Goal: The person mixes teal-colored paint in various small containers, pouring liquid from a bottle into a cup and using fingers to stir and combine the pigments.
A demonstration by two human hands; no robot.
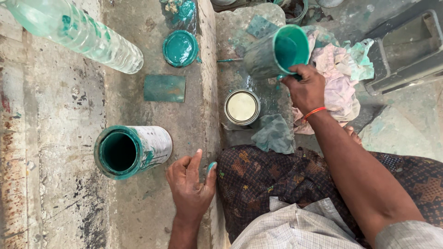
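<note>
Right hand (305, 88) closed around the lower rim of a tilted paint tin (276, 51), thumb and fingers wrapped on it, mouth turned toward the camera and green paint showing inside; held in the air above the stained patch just past the right edge of the concrete ledge (138, 207). Left hand (190, 186) flat on that ledge near its right edge, fingers loosely spread, gripping nothing, one fingertip smeared green.

Risks, as a judgement: with the tin tipped this far, paint likely to run over the lip onto the rag pile (339, 87) or the patterned cloth over the lap below. Grip taken low on a wet rim, so a slip seems possible. Open tin (131, 151) on the ledge beside the left hand, apparently lying on its side (upright or toppled hard to tell from straight above); a nudge from that hand could roll it or spill whatever remains. Clear plastic bottle (78, 32) at the ledge's far left corner also free to roll.

Count: three tins in all (one held, one on the ledge, one small cream-topped tin (242, 107) just off the ledge's right edge); one loose green lid (180, 48); one bottle; one flat green rectangular piece (164, 88); one dark cloth (273, 133).
</note>
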